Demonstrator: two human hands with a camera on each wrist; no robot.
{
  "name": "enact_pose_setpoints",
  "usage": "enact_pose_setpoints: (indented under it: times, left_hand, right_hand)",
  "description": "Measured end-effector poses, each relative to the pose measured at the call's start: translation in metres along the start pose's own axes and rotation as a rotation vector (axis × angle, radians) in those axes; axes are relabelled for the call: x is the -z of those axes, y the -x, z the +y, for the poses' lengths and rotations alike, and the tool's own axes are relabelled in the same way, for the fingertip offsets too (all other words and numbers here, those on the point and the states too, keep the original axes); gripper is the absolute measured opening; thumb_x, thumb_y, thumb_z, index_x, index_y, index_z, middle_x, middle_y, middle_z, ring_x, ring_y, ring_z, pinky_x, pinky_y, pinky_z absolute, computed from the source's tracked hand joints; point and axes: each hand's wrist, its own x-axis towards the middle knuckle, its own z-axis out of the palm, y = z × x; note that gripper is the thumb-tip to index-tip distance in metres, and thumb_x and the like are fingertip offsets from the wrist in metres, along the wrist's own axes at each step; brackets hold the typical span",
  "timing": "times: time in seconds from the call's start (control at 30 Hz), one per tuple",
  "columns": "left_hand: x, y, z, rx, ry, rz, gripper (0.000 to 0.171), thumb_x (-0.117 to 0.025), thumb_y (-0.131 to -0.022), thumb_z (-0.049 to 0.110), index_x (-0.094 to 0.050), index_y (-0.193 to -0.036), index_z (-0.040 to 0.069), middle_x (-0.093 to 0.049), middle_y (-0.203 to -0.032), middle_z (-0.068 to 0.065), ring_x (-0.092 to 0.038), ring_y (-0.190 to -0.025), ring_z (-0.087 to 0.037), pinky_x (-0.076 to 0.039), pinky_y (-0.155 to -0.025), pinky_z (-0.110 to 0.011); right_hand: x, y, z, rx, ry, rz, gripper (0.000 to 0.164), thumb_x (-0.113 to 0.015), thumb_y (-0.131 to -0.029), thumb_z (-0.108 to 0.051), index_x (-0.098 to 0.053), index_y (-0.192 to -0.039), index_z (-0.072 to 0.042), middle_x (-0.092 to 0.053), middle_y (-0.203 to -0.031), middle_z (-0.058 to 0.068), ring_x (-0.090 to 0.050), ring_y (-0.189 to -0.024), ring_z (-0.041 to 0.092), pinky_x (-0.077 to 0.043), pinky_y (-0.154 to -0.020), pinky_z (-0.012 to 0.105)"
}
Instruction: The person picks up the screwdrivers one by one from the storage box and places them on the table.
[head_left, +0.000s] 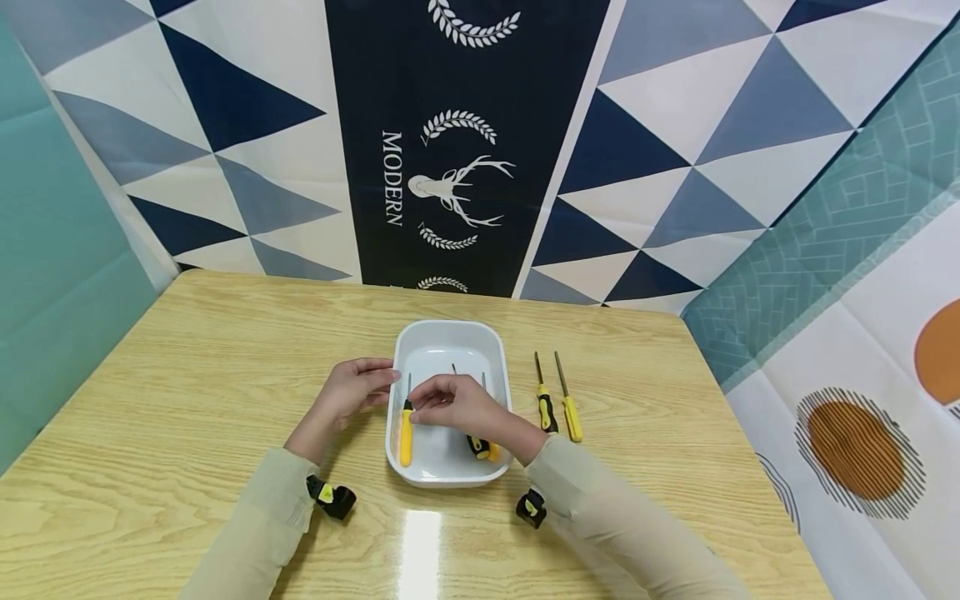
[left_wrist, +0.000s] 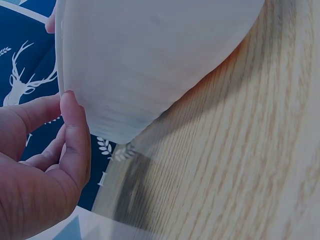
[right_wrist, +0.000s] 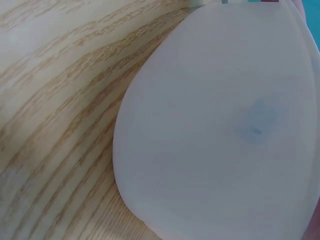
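Note:
A white plastic tray (head_left: 450, 482) stands on the table. My left hand (head_left: 352, 390) holds its left rim, thumb over the edge and fingers against the outer wall; the left wrist view shows the fingers (left_wrist: 75, 135) by that wall. Over the tray, my right hand (head_left: 457, 407) pinches a yellow-handled screwdriver (head_left: 406, 442) near its black collar, at the tray's left side. Partly under my right hand and wrist lie a black-and-yellow screwdriver (head_left: 477, 447) and another yellow-handled one (head_left: 494, 452). The right wrist view mostly shows the tray's outer wall (right_wrist: 210, 125).
Right of the tray, a black-and-yellow screwdriver (head_left: 547, 412) and a yellow screwdriver (head_left: 573, 418) lie side by side on the wooden table (head_left: 225, 375). A patterned cloth (head_left: 450, 250) hangs behind the table's back edge.

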Motion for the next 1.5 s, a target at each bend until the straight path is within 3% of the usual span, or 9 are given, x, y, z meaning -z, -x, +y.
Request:
enact_pose_setpoints:
  times: [0.47,0.77,1.07,1.5]
  left_hand:
    - [0.001,-0.002,-0.002,0.0,0.006,-0.002,0.044,-0.062,-0.091,0.017,-0.051,-0.127,-0.003,-0.059,-0.117,-0.017,-0.064,-0.083,-0.009,-0.058,-0.075,-0.023]
    - [0.0,0.0,0.0,0.002,0.019,-0.004,0.044,-0.063,-0.09,0.017,-0.051,-0.128,-0.003,-0.061,-0.112,-0.014,-0.064,-0.081,-0.008,-0.058,-0.073,-0.022]
    - [0.0,-0.002,-0.002,0.008,0.017,0.003,0.044,-0.063,-0.09,0.017,-0.051,-0.127,-0.003,-0.061,-0.113,-0.015,-0.064,-0.081,-0.009,-0.058,-0.074,-0.022]
    - [0.0,-0.002,-0.003,0.001,0.016,0.009,0.044,-0.063,-0.09,0.017,-0.052,-0.127,-0.003,-0.06,-0.116,-0.016,-0.064,-0.082,-0.01,-0.058,-0.073,-0.021]
  right_hand:
    - [-0.006,-0.005,0.006,-0.039,0.008,0.053,0.032,-0.071,-0.084,-0.019,-0.064,-0.111,-0.003,-0.067,-0.093,0.0,-0.06,-0.083,0.007,-0.052,-0.073,0.019]
    - [-0.01,-0.005,0.007,-0.097,-0.048,0.071,0.034,-0.07,-0.084,-0.021,-0.064,-0.112,-0.003,-0.068,-0.097,0.006,-0.061,-0.083,0.008,-0.052,-0.074,0.02]
    - [-0.016,-0.004,0.004,-0.155,-0.062,0.112,0.033,-0.069,-0.084,-0.021,-0.064,-0.112,-0.002,-0.068,-0.095,0.005,-0.06,-0.079,0.007,-0.05,-0.073,0.019]
    - [-0.022,-0.003,0.005,-0.245,-0.137,0.137,0.033,-0.069,-0.084,-0.021,-0.064,-0.11,-0.001,-0.069,-0.091,0.008,-0.065,-0.078,0.018,-0.056,-0.071,0.028]
